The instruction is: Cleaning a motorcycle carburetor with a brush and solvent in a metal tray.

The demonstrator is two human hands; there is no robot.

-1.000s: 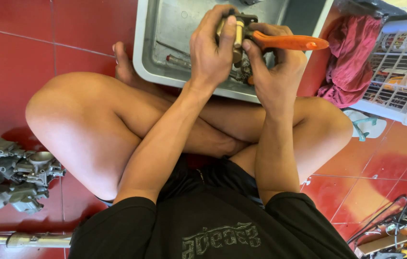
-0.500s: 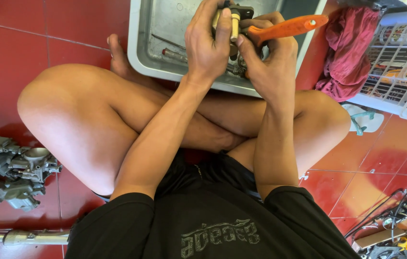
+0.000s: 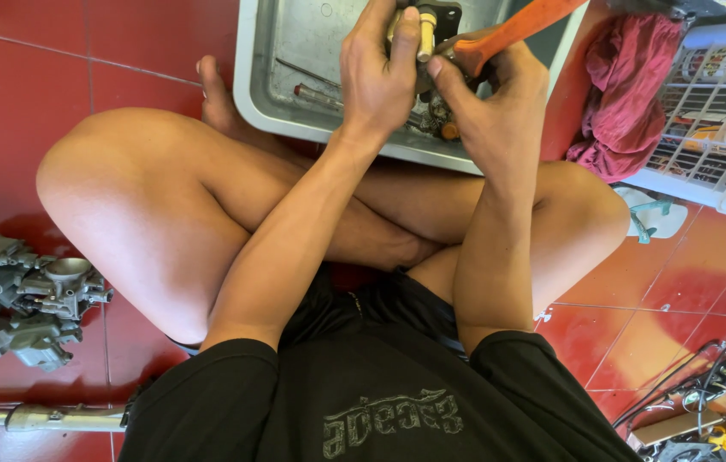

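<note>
I sit cross-legged on a red tiled floor. My left hand (image 3: 380, 77) grips a small metal carburetor part (image 3: 431, 26) with a pale brass tube sticking up, held over a grey metal tray (image 3: 295, 51). My right hand (image 3: 491, 103) is closed around an orange-handled tool (image 3: 517, 26), whose handle points up and to the right. The tool's tip is hidden behind my fingers, against the part. Both hands touch each other above the tray's near edge.
Several grey carburetor bodies (image 3: 17, 295) lie on the floor at the left, with a metal rod (image 3: 38, 417) below them. A dark red rag (image 3: 628, 85) hangs beside a white wire basket (image 3: 714, 111) at the right. A sandal (image 3: 658, 214) lies near my knee.
My hands, the part and the tool have drifted up toward the top edge of the view. The orange handle has tilted more steeply upward. My grips are unchanged.
</note>
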